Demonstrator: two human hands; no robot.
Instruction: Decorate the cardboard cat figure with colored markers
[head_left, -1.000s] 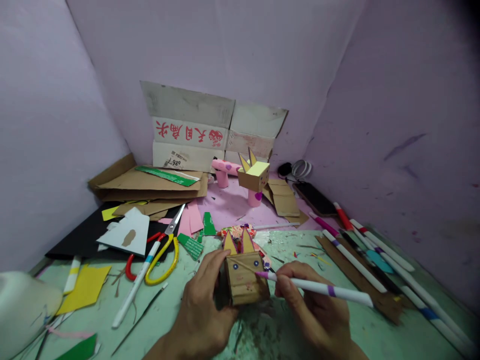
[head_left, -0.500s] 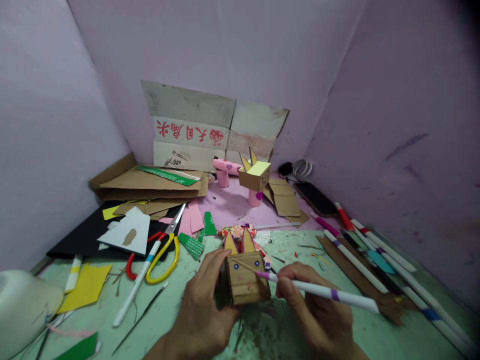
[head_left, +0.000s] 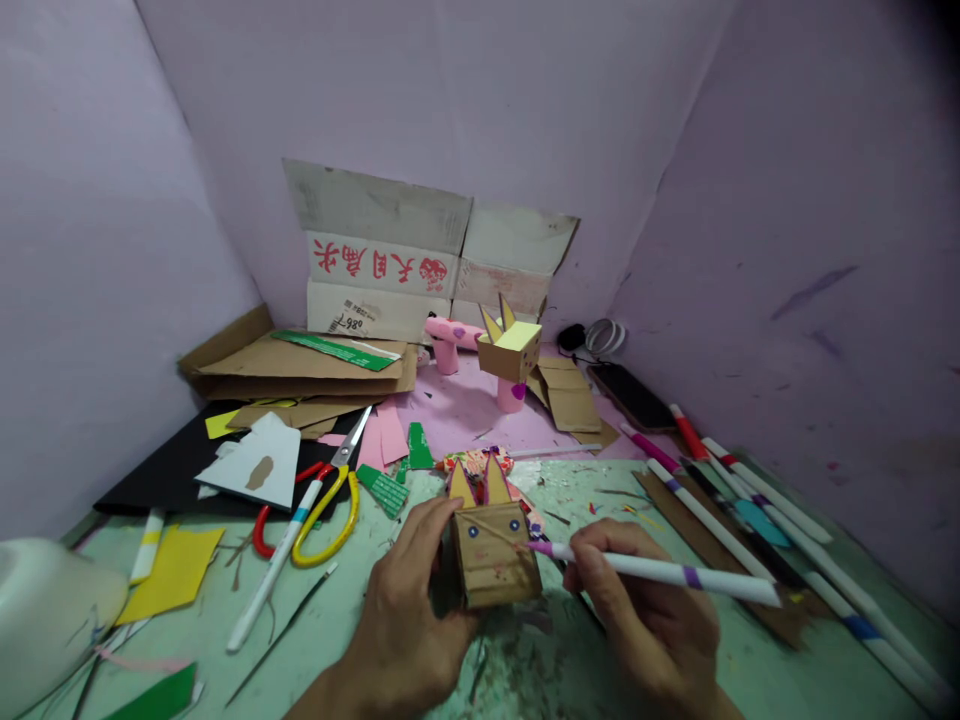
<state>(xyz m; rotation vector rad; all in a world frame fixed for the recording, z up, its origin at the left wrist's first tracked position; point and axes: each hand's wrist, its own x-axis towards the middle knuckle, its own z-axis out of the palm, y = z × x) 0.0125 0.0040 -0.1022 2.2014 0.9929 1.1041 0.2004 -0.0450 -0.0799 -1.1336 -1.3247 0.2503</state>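
Observation:
My left hand grips the left side of a small cardboard box with two pointed yellow ears edged in purple. Two dark blue dots like eyes and some faint reddish marks show on its front. Between the thumb and fingers of my right hand is a white felt-tip pen with a purple band and purple tip. That tip lies at the right part of the box's front; whether it touches is hard to tell. Behind the box lies a piece of flower-patterned paper.
Red-and-yellow scissors, a pen and paper scraps lie on the left, beside a white container. More pens and a phone are at right. A pink figure with an eared box head stands behind, near folded cardboard.
My right hand and the felt-tip pen have shifted slightly right, moving the tip from the middle of the box's front toward its right edge. My left hand and the box stay put.

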